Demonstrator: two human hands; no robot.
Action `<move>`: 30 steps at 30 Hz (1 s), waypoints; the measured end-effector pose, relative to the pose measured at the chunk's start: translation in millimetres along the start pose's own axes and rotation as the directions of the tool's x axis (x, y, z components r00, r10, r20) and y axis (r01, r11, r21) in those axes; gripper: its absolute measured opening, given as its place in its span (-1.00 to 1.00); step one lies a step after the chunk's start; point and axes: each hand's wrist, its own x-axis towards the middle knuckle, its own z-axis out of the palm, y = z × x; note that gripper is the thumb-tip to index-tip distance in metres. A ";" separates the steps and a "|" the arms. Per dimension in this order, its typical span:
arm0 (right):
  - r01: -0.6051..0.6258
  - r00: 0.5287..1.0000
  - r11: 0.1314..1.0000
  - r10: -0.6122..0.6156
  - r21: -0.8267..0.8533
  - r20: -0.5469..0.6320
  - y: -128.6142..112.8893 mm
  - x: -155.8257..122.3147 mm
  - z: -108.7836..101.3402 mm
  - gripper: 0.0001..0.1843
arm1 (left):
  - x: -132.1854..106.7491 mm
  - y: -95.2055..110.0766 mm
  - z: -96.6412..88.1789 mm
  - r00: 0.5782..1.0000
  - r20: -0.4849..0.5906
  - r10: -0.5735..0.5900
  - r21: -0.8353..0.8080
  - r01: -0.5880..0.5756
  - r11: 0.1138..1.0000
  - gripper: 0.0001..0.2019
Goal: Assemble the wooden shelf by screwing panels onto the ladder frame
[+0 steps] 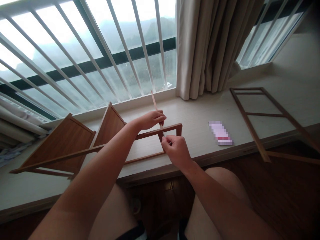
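A brown wooden frame (147, 134) with two shelf panels lies on its side on the window ledge. My left hand (151, 120) reaches across its upper rail, fingers curled around a thin, lighter wooden slat (154, 101). The slat's lower end meets the rail near the frame's right end. Just below that joint, my right hand (177, 150) is closed in a pinch by the crosspiece (161, 136). A small thin shiny bit shows at its fingertips, too small to name. One shelf panel (106, 125) stands tilted left of my left hand, and another panel (60, 143) is farther left.
A second wooden ladder-like frame (266, 115) leans over the ledge's edge at the right. Between it and my hands lies a pink, blurred-out flat object (221, 133). Window bars (120, 46) and a beige curtain (200, 50) border the ledge (195, 115) behind. My knees are below.
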 end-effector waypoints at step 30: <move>-0.458 0.842 -0.317 0.146 0.831 0.520 -22.4 -16.3 23.6 -0.59 | 0.7 -3.8 1.4 1.000 0.001 0.009 -0.009 -0.009 1.000 -0.50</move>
